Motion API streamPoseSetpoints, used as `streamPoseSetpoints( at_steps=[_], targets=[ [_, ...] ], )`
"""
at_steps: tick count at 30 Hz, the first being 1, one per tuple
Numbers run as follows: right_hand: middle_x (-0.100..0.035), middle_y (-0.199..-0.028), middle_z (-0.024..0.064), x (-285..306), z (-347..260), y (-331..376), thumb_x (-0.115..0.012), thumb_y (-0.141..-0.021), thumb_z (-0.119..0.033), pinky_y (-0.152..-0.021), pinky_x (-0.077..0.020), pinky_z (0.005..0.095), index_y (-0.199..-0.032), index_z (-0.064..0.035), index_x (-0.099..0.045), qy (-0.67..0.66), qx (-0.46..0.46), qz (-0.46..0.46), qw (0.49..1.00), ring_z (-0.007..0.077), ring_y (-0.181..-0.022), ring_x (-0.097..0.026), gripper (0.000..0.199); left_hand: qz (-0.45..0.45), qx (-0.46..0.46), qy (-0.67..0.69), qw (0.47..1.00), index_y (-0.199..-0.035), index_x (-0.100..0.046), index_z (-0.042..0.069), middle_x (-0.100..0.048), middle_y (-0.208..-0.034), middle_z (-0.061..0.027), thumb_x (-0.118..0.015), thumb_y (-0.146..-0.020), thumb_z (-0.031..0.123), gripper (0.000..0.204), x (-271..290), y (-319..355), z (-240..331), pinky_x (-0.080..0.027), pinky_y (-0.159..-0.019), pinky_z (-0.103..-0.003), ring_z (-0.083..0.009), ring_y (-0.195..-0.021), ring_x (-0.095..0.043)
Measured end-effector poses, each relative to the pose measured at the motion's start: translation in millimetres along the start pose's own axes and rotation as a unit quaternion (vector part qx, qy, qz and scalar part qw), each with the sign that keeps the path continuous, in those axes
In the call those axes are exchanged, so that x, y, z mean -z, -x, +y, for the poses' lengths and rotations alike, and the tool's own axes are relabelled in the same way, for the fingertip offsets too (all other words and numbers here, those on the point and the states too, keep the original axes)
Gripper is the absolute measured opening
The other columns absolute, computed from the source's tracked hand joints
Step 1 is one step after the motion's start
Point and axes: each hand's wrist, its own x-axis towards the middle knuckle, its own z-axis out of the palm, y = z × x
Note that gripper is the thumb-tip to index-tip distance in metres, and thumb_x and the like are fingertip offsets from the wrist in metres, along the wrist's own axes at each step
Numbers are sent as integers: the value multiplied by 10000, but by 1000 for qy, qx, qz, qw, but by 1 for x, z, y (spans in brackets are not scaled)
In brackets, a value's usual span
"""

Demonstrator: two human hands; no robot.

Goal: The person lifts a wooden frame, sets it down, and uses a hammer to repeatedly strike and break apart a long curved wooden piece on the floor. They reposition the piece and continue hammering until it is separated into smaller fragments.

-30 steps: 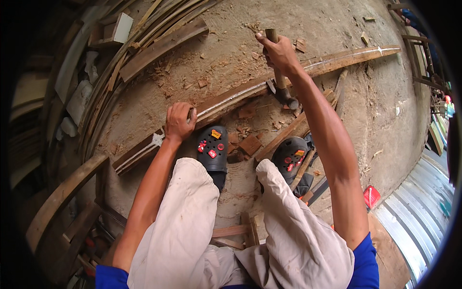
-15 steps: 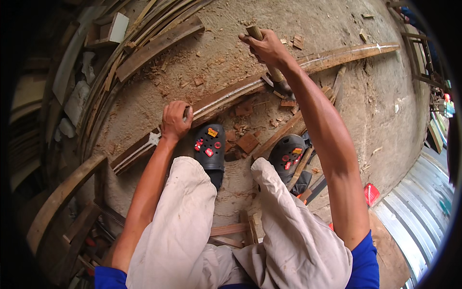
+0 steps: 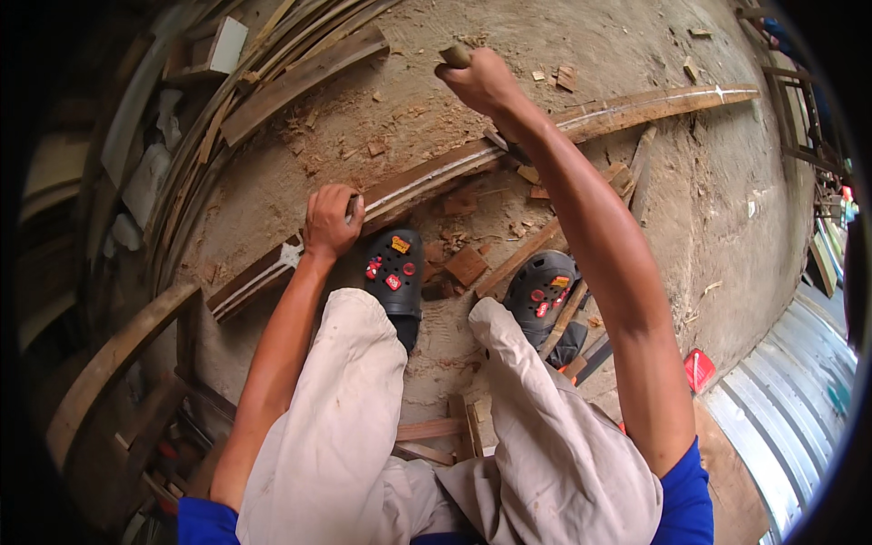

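A long, slightly curved wooden beam [image 3: 627, 113] lies slantwise across the floor in front of my feet, with a whitish stripe along its upper edge. My left hand [image 3: 332, 222] is closed around the beam's left part, fingers curled over its edge. In my right hand [image 3: 481, 84], closed in a fist, is the wooden handle of an adze [image 3: 457, 56], held over the far side of the beam. The adze's blade shows at the beam's upper edge; my right forearm hides most of its head.
Wood chips [image 3: 468, 265] litter the floor between my two black clogs [image 3: 395, 272]. Curved wooden strips [image 3: 304, 86] are stacked at the far left, near a curved wooden frame [image 3: 118, 363]. Corrugated metal sheeting [image 3: 781, 400] and a red object [image 3: 698, 370] lie at the right.
My right hand has shifted a little left and away, tilting the adze's handle. The adze's head is now more hidden by my forearm. My left hand keeps its hold on the beam.
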Motion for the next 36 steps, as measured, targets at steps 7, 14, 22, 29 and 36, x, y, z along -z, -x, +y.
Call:
streamPoseSetpoints(
  at_steps=[7, 14, 22, 29, 36],
  targets=[
    [-562, -590, 3, 19, 28, 78, -679, -885, -279, -510, -402, 322, -702, -42, -615, -127, 152, 103, 975, 112, -562, -515, 306, -1, -3, -17, 1000, -993, -646, 61, -649, -1000, -125, -615, -908, 222, 185, 0, 3, 2, -443, -865, -440, -325, -999, -607],
    [-516, -583, -7, 26, 35, 129, -656, -905, -119, -485, -349, 275, -650, -40, -536, -380, 78, 170, 906, 72, -539, -441, 292, 25, 6, -32, 999, -973, -653, 69, -653, -1001, -97, -642, -893, 253, 201, -3, 13, 9, -461, -849, -412, -300, -988, -612],
    [-375, -639, 1, 16, 41, 149, -571, -883, -66, -519, -324, 279, -661, -94, -369, -442, 48, 192, 875, 117, -546, -365, 301, 45, 9, -28, 999, -946, -683, 77, -668, -988, -85, -681, -910, 268, 194, -4, 11, 9, -469, -845, -410, -287, -1000, -623],
    [-355, -601, 9, 25, 44, 157, -540, -884, -104, -533, -328, 284, -657, -110, -364, -542, 17, 232, 807, 126, -558, -349, 287, 58, -4, -30, 998, -936, -696, 83, -674, -1001, -73, -714, -898, 291, 212, -4, 9, 7, -475, -824, -405, -275, -999, -629],
    [-321, -584, 22, 30, 50, 175, -535, -896, -152, -634, -373, 337, -662, -129, -337, -638, -50, 361, 678, 169, -569, -348, 307, 46, -24, -29, 998, -930, -699, 95, -667, -1015, -73, -715, -897, 314, 222, -1, 3, 3, -478, -802, -406, -275, -989, -628]
  ],
)
